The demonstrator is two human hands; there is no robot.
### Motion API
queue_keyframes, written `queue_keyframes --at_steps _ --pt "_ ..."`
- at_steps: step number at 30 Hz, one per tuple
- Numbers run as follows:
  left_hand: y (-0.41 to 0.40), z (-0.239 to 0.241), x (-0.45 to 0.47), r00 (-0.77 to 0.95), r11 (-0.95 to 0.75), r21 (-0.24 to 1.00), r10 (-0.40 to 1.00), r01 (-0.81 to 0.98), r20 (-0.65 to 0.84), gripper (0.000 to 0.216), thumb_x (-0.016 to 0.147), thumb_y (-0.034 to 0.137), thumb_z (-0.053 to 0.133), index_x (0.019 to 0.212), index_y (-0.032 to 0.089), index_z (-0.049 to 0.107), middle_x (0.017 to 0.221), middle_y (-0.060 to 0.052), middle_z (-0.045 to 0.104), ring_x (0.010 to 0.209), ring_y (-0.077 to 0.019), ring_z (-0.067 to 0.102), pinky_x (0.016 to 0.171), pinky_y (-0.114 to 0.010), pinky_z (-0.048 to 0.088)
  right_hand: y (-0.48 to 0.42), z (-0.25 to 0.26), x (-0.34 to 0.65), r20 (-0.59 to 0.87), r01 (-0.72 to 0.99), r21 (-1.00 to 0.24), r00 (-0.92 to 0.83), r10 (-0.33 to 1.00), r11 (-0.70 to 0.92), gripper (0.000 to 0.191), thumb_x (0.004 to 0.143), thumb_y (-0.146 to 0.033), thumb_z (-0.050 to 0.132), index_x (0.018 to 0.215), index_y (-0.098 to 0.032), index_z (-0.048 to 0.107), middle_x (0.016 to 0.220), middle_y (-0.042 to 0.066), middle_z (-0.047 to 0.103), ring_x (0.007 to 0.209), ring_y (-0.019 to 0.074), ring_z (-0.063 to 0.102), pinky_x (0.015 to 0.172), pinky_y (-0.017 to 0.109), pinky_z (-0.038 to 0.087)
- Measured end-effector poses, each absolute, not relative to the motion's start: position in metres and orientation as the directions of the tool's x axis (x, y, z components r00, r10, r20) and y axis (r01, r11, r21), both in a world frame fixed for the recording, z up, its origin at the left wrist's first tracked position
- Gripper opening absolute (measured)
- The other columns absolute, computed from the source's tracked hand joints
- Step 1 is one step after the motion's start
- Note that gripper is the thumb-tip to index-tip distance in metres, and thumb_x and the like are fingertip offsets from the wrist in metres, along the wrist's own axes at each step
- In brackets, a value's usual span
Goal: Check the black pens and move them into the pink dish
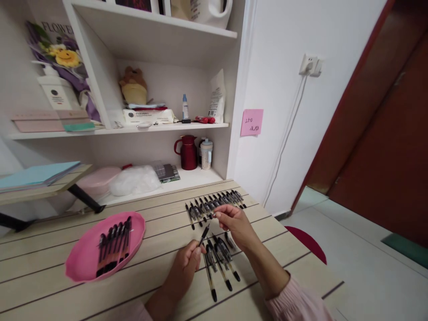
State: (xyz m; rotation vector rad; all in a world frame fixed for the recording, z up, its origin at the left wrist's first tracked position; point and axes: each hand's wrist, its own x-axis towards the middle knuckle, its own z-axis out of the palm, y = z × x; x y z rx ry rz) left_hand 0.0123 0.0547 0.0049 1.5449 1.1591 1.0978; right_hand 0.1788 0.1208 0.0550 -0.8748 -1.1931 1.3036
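Pink tray [80, 255] at left held a row of black pens [113, 240]. Right of it, left hand [187, 264] pinched a pen [205, 233], tip up, above the table [160, 249]. More pens [219, 263] lay just beside; a longer row [204, 208] behind. Right hand [236, 223] pinched a tiny part [214, 215], too small to identify.

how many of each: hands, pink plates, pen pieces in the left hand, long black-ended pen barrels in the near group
Hands: 2, left hand and right hand
Pink plate: 1
Pen piece in left hand: 1
Black-ended barrels, near group: 3
Total: 7
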Motion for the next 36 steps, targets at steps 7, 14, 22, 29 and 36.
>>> queue_keyframes --at_steps 7,14,22,29,36 --pt "0.0555 0.0070 0.0139 0.172 -0.149 0.972 0.978 0.180 0.118 0.030 0.081 0.044 0.042 0.077 0.017 0.055 0.047 0.006 0.037 0.046 -0.0102 0.032 0.047 -0.023 0.025 0.1172 0.0495 0.1781 0.128 -0.239 -0.967 -0.179 0.975 0.083 0.027 0.059 -0.036 0.071 0.075 -0.016 0.062 0.060 -0.003 0.056 0.045 0.0052 0.041 0.042 0.018 0.032" --pt "0.0557 0.0078 0.0138 0.173 -0.120 0.976 0.981 0.184 0.088 0.028 0.080 0.043 0.045 0.076 0.017 0.055 0.047 0.007 0.036 0.045 -0.0101 0.030 0.046 -0.022 0.023 0.1147 0.0510 0.1763 0.126 -0.207 -0.975 -0.193 0.973 0.086 0.028 0.058 -0.039 0.071 0.072 -0.017 0.061 0.059 -0.004 0.055 0.043 0.0043 0.035 0.040 0.018 0.030" --pt "0.0548 0.0085 0.0150 0.167 -0.104 0.974 0.983 0.203 0.071 0.027 0.081 0.042 0.044 0.078 0.018 0.055 0.048 0.007 0.034 0.046 -0.0100 0.029 0.046 -0.022 0.021 0.1154 0.0502 0.1829 0.168 -0.187 -0.973 -0.170 0.971 0.136 0.023 0.063 -0.036 0.068 0.074 -0.016 0.063 0.060 -0.003 0.057 0.045 0.0048 0.036 0.042 0.018 0.029" --pt "0.0542 0.0097 0.0148 0.177 -0.124 0.963 0.981 0.240 0.082 0.026 0.081 0.042 0.044 0.077 0.018 0.055 0.049 0.006 0.036 0.047 -0.0104 0.031 0.047 -0.022 0.023 0.1146 0.0457 0.1811 0.184 -0.127 -0.979 -0.231 0.956 0.158 0.024 0.063 -0.037 0.068 0.072 -0.017 0.063 0.057 -0.004 0.053 0.047 0.0063 0.038 0.043 0.019 0.030" --pt "0.0559 0.0055 0.0134 0.188 -0.145 0.947 0.978 0.288 0.092 0.027 0.083 0.042 0.041 0.078 0.018 0.052 0.050 0.007 0.032 0.047 -0.0100 0.030 0.046 -0.022 0.024 0.1114 0.0451 0.1790 0.161 -0.112 -0.984 -0.226 0.961 0.138 0.026 0.062 -0.040 0.068 0.071 -0.016 0.062 0.058 -0.003 0.053 0.049 0.0064 0.038 0.043 0.018 0.030"
